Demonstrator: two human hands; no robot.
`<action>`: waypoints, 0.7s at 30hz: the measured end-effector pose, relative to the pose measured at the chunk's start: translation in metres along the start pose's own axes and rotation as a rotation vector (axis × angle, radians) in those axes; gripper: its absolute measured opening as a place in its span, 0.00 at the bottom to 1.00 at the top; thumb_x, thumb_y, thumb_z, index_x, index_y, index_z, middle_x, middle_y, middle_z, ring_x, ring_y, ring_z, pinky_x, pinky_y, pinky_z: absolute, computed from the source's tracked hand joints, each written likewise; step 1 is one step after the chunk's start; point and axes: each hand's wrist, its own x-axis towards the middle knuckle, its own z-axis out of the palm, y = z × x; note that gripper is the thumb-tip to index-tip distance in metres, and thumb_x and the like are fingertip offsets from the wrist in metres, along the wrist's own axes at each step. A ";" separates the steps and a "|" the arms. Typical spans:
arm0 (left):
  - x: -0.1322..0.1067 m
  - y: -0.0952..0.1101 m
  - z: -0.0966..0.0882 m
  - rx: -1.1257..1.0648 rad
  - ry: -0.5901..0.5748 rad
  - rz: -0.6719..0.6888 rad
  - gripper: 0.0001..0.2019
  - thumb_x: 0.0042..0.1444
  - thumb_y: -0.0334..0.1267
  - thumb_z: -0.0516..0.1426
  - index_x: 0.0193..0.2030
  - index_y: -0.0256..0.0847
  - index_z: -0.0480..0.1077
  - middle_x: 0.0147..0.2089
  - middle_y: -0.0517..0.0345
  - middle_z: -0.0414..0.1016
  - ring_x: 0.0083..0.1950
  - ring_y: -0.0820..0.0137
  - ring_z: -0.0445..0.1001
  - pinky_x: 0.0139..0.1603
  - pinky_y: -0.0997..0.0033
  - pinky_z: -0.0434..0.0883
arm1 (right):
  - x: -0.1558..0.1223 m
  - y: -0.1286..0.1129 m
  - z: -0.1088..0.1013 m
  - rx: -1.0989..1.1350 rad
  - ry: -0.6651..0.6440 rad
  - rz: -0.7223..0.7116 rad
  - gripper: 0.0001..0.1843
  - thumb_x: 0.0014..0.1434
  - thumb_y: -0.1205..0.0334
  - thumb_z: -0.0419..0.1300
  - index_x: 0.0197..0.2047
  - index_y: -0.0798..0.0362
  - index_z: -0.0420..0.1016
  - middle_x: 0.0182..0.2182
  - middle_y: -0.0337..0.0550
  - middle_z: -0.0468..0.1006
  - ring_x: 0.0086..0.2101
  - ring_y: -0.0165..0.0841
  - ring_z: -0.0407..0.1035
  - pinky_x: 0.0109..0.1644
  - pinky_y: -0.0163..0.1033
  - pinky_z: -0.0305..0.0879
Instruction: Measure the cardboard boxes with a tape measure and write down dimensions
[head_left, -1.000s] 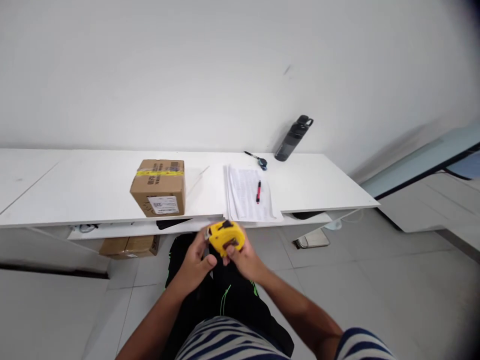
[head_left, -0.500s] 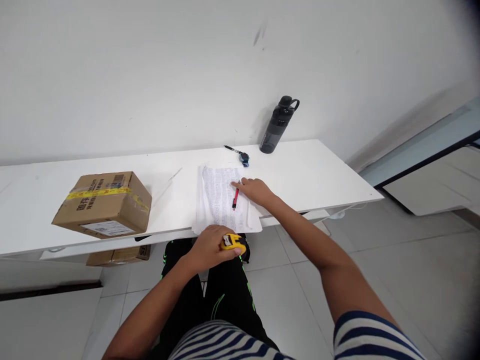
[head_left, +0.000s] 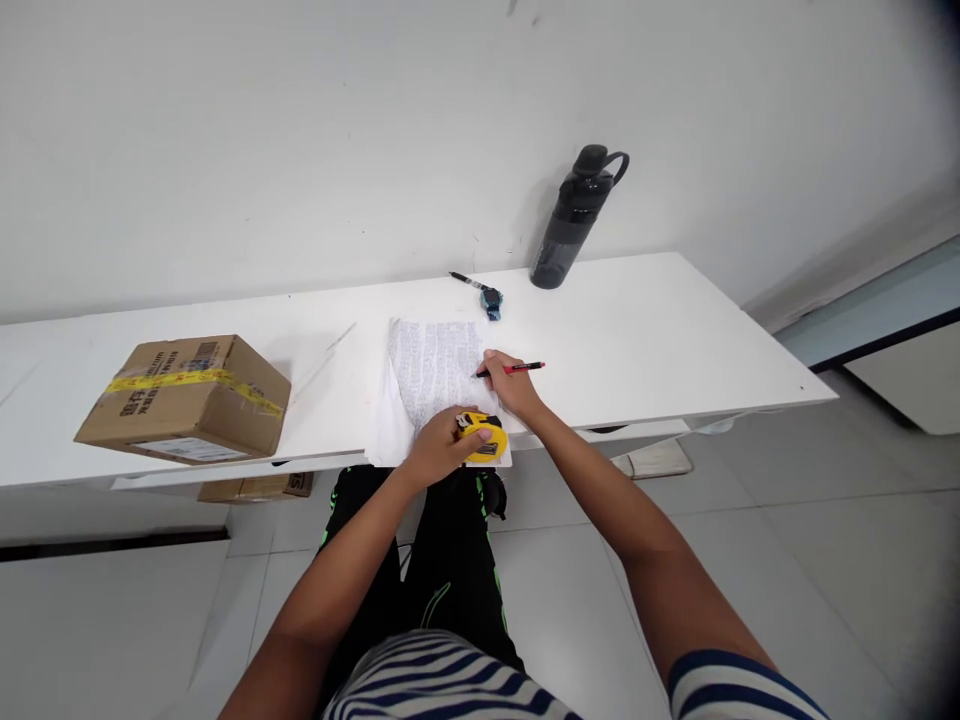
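My left hand [head_left: 442, 452] is closed around a yellow tape measure [head_left: 484, 436], resting it on the near edge of a stack of printed paper sheets [head_left: 431, 375] on the white table [head_left: 637, 330]. My right hand [head_left: 508, 385] grips a red pen [head_left: 517, 368] in a writing hold, its dark tip on the right side of the sheets.
A taped cardboard box [head_left: 184, 397] sits on the table at the left. A dark water bottle [head_left: 576, 216] stands by the wall, with a small blue object and a black pen [head_left: 480, 293] beside it. Another box [head_left: 255, 487] lies under the table. Tiled floor spreads to the right.
My right hand has picked up the red pen from the paper and now holds it. My left hand has brought the tape measure up from below the table edge onto the sheets.
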 end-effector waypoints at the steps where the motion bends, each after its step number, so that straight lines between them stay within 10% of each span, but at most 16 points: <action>1: 0.000 -0.001 0.000 -0.003 -0.003 -0.010 0.22 0.58 0.54 0.56 0.53 0.43 0.72 0.54 0.50 0.76 0.52 0.60 0.75 0.51 0.62 0.71 | 0.000 0.001 0.000 0.016 0.024 0.002 0.25 0.62 0.40 0.48 0.26 0.49 0.68 0.21 0.37 0.67 0.27 0.34 0.65 0.36 0.39 0.63; 21: 0.002 -0.006 0.003 0.000 -0.027 -0.093 0.25 0.59 0.57 0.55 0.54 0.41 0.70 0.51 0.50 0.77 0.51 0.59 0.76 0.50 0.61 0.73 | 0.003 0.005 0.002 0.113 0.079 0.002 0.21 0.56 0.51 0.56 0.17 0.49 0.58 0.20 0.37 0.69 0.27 0.33 0.65 0.35 0.40 0.61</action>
